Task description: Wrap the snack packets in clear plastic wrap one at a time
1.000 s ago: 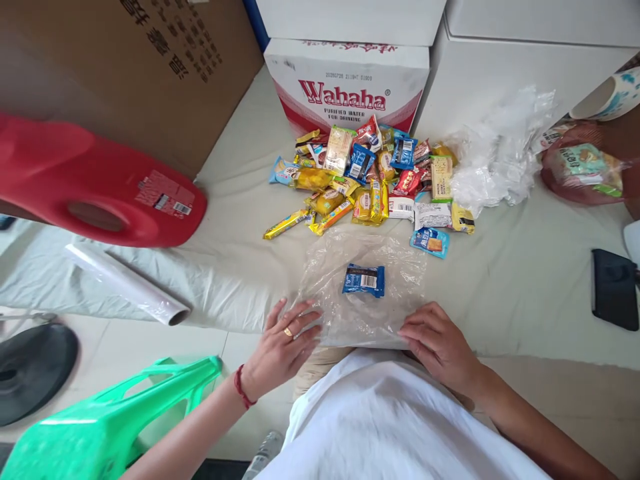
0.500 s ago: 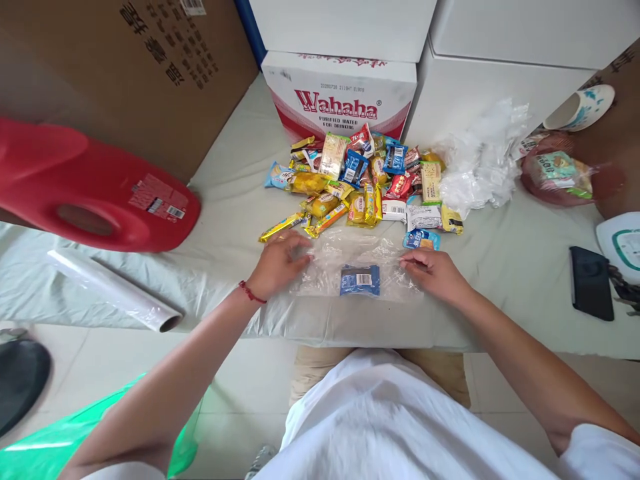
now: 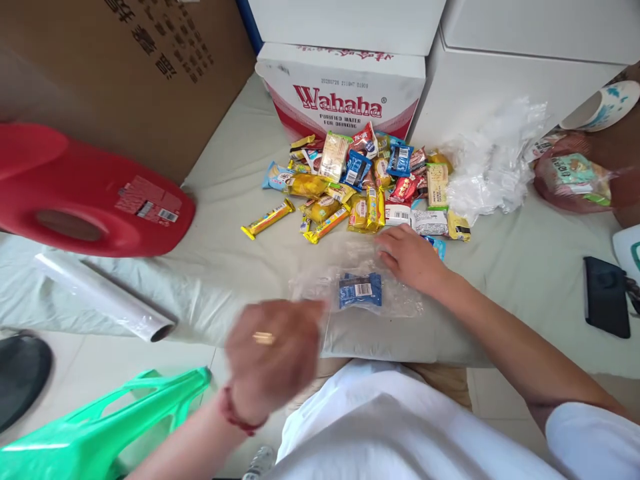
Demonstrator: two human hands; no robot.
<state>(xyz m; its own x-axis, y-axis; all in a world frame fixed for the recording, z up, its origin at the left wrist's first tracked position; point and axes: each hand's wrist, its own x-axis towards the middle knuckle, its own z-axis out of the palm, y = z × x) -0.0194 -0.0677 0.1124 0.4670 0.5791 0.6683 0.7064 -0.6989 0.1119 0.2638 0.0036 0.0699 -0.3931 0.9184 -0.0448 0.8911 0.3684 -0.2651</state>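
A clear plastic bag (image 3: 310, 288) lies flat near the front edge of the cloth-covered surface, with a blue snack packet (image 3: 360, 291) inside it. My right hand (image 3: 410, 257) rests on the bag's far edge, fingers curled together and pinching the plastic, just in front of a heap of wrapped snacks (image 3: 350, 187). My left hand (image 3: 270, 360) is off the bag, raised close to the camera at the front left. It is smeared by motion and shows a ring and a red wrist cord.
A red jug (image 3: 90, 200) lies on its side at the left, with a roll of plastic film (image 3: 100, 297) in front of it. A Wahaha carton (image 3: 340, 93) and a brown box (image 3: 125, 67) stand behind. Crumpled plastic (image 3: 490, 167) and a black phone (image 3: 606, 297) lie right; a green stool (image 3: 100, 427) stands below left.
My left hand has left the bag's far left corner and pulled back toward me. My right hand has shifted a little left along the bag's far edge. The bag looks more folded.
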